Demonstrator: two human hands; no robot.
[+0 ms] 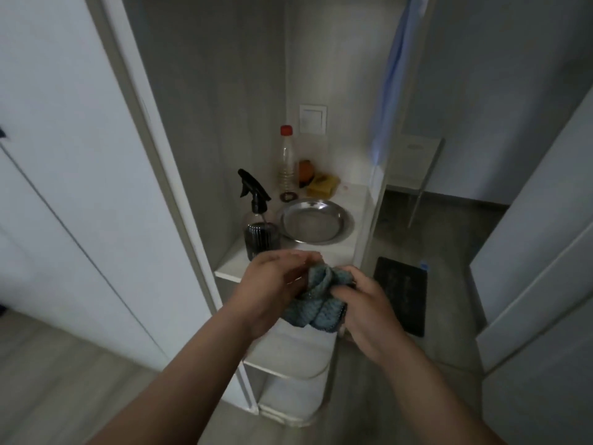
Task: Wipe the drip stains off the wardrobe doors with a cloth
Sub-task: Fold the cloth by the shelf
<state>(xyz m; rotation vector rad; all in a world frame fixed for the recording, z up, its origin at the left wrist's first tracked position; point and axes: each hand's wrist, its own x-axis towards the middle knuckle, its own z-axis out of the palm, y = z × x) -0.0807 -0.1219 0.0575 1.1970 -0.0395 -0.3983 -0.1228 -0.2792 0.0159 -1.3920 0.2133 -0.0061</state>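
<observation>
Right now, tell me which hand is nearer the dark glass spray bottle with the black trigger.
Left. The left hand sits just below the spray bottle; the right hand is further right and lower.

Home interior, hallway or bedroom corner, white wardrobe door (64,155) at left, open white corner shelf unit (288,255) holding 1 spray bottle (258,220), 1 steel plate (316,221), 1 red-capped bottle (286,159), dark floor mat (401,293), grey laminate floor (48,380).
</observation>
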